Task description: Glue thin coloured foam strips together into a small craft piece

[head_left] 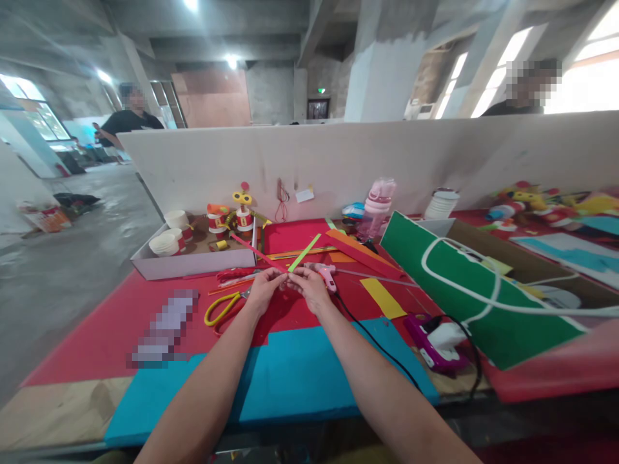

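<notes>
My left hand [264, 290] pinches a red paper strip [256, 250] that slants up to the left. Between the fingertips of my right hand [312, 289] is a light green paper strip [306, 250], slanting up to the right. The two strips meet in a V at my fingertips; whether they are joined there I cannot tell. Scissors [221, 309] with yellow and red handles lie beside my left wrist, their blades partly hidden by the hand. Just behind and right of my right hand rests a pink glue gun [327, 277], its black cord running toward the front edge.
At the back left, a shallow box [198, 265] holds paper cups and small cup figures. A purple power strip [432, 354], a yellow paper piece [383, 298] and a green-sided box [476, 296] with a white cable are on the right. Blue board [290, 380] lies under my forearms.
</notes>
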Available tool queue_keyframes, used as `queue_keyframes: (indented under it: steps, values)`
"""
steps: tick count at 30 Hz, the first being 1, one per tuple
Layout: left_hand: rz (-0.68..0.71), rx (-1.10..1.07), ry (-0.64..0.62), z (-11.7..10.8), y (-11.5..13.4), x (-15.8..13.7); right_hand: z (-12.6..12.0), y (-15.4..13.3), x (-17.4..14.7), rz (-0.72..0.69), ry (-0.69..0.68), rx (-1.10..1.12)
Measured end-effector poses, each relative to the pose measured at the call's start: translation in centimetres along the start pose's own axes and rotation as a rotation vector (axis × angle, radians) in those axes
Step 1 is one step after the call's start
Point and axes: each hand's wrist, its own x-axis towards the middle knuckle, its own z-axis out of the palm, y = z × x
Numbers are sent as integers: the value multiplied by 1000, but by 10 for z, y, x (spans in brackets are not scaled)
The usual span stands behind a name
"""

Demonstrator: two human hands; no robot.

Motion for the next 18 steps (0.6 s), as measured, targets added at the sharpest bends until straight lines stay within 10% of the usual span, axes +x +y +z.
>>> queue_keyframes:
  steps: [18]
  values:
    - [-1, 19, 46, 1, 1, 1, 1, -2, -1, -41, -93, 23]
